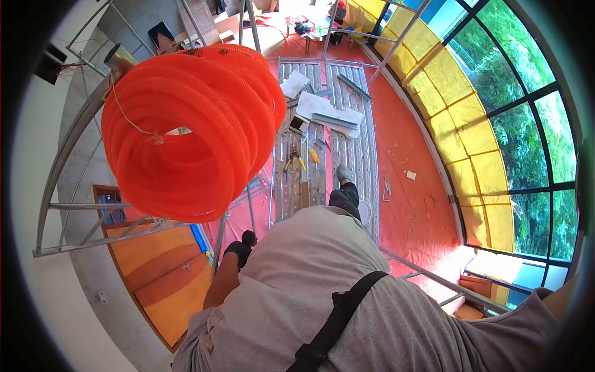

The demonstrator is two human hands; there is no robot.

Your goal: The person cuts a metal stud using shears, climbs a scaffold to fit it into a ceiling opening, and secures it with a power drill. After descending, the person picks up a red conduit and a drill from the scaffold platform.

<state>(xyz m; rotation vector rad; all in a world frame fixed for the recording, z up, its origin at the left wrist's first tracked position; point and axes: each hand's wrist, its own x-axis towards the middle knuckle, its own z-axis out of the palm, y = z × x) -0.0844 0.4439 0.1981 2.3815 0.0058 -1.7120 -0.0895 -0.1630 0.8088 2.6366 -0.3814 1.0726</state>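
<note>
My left hand (237,252), in a dark glove, is low beside my body at the left. Its fingers look closed round a dark, rounded object (249,238) whose kind I cannot make out. My right arm (561,301) runs out of view at the right edge, and its hand is not visible. A large coil of orange-red corrugated tubing (248,111), tied with string, hangs on the scaffold frame (62,167) at upper left. Yellow-handled pliers (302,163) and a small yellow-orange tool (314,155) lie on the metal platform (353,149) ahead of my feet.
White board pieces (344,116) and metal strips (354,87) litter the platform's far part. Red sheeting (409,204) covers the floor below. Yellow sheeting (483,167) lines the curved window wall at right. An orange door (164,273) stands lower left; a littered table (307,28) is far ahead.
</note>
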